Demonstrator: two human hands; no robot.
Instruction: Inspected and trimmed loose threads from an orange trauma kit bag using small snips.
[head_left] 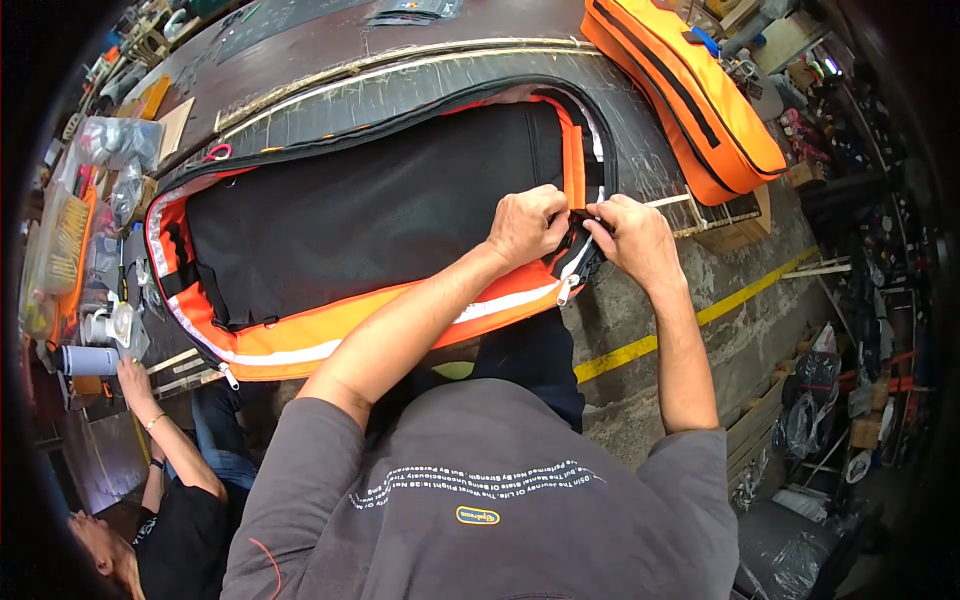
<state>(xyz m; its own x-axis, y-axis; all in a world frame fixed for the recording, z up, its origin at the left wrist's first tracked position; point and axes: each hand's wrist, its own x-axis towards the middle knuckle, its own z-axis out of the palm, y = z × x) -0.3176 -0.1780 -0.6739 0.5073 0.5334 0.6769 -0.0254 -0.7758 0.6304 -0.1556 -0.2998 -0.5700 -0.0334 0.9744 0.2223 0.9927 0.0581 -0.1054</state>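
Observation:
A large orange and black bag (370, 200) lies unzipped on the dark worktable, its black inside facing up and white reflective bands along its orange walls. At its right end, an orange strip (573, 165) runs down toward both hands. My left hand (530, 228) is closed in a pinch at the strip's lower end. Facing it, my right hand (640, 238) is closed with thumb and fingers at the bag's black edge; what lies between those fingertips is partly hidden. A zipper pull (564, 292) hangs from the near right corner, just below the hands.
Another orange bag (700, 110), closed, stands at the far right of the table. Red-handled scissors (218, 152) lie by the open bag's far edge. Plastic bags and bins (65, 240) crowd the left side. A co-worker (180, 510) reaches toward a white roll (90, 360) at lower left.

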